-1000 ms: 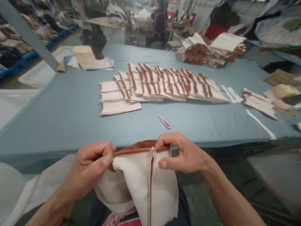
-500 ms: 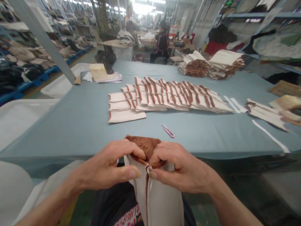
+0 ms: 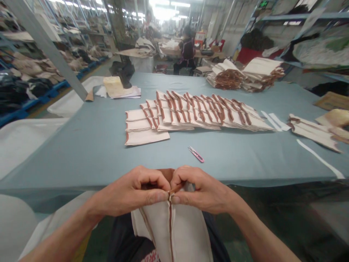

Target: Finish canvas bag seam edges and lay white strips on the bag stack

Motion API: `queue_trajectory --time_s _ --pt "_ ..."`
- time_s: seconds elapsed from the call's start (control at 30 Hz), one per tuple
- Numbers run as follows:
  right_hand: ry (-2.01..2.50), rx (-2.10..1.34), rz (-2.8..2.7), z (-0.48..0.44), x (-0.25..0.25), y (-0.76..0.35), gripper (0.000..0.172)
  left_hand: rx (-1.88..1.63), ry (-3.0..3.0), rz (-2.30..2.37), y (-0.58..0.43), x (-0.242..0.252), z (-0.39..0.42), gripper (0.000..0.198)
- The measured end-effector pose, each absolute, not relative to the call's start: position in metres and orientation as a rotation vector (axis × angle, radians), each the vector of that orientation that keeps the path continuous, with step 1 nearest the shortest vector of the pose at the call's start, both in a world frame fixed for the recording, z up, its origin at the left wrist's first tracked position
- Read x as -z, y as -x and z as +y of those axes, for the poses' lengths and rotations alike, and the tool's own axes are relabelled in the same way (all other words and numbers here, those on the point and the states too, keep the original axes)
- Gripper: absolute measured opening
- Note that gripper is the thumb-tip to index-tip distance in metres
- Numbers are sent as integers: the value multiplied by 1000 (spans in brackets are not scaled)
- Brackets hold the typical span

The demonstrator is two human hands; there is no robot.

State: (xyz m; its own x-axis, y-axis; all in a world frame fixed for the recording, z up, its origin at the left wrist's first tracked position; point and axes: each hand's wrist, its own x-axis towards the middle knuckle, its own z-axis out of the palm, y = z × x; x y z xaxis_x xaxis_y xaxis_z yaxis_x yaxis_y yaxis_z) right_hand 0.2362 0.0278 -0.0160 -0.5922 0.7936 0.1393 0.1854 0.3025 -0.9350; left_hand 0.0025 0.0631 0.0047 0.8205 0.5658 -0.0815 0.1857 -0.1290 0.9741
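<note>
A cream fabric piece [image 3: 188,229] with a brown lining and a brown seam down its middle hangs over my lap. My left hand [image 3: 136,193] pinches its top edge just left of the seam, thumb in front and fingers behind. On the other side of the seam, my right hand [image 3: 201,189] pinches the same edge, and the two thumb tips nearly meet. Most of the brown lining is hidden behind my fingers. Pink-handled thread snips [image 3: 196,154] lie on the table beyond my hands.
Across the blue-green table [image 3: 89,145] lies an overlapping row of cream pieces with brown edges [image 3: 191,109]. Stacks of similar pieces [image 3: 245,74] stand at the back right. White strips [image 3: 320,158] lie to the right. White tubs [image 3: 24,142] stand left. A person [image 3: 188,51] sits farther back.
My left thumb and fingers have closed onto the fabric edge beside the seam. Both hands have come together, and the brown lining is now mostly covered.
</note>
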Motion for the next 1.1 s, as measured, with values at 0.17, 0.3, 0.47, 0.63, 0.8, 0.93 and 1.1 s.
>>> queue_trajectory --time_s 0.17,0.3,0.47,0.63,0.8,0.93,1.1 --pt "953 -1276 -2005 28 12 -235 15 -332 -1825 762 -7 -5 59 15" --pt "985 -1117 -2106 24 1 -234 14 -393 -1968 801 -11 -11 55 13" --pt "913 -1051 -2173 19 -9 -235 10 -461 -2042 656 -6 -15 56 15" --pt "924 -1015 -2167 16 -10 -232 12 -477 -2074 604 1 -17 52 16" --pt "863 -1052 -2108 16 -6 -226 15 -519 -2058 631 1 -19 44 16" --pt "824 -986 -2112 15 -6 -225 13 -530 -2039 651 5 -17 39 18" --pt "831 -721 -2178 13 -7 -224 8 -544 -1993 717 9 -9 34 20"
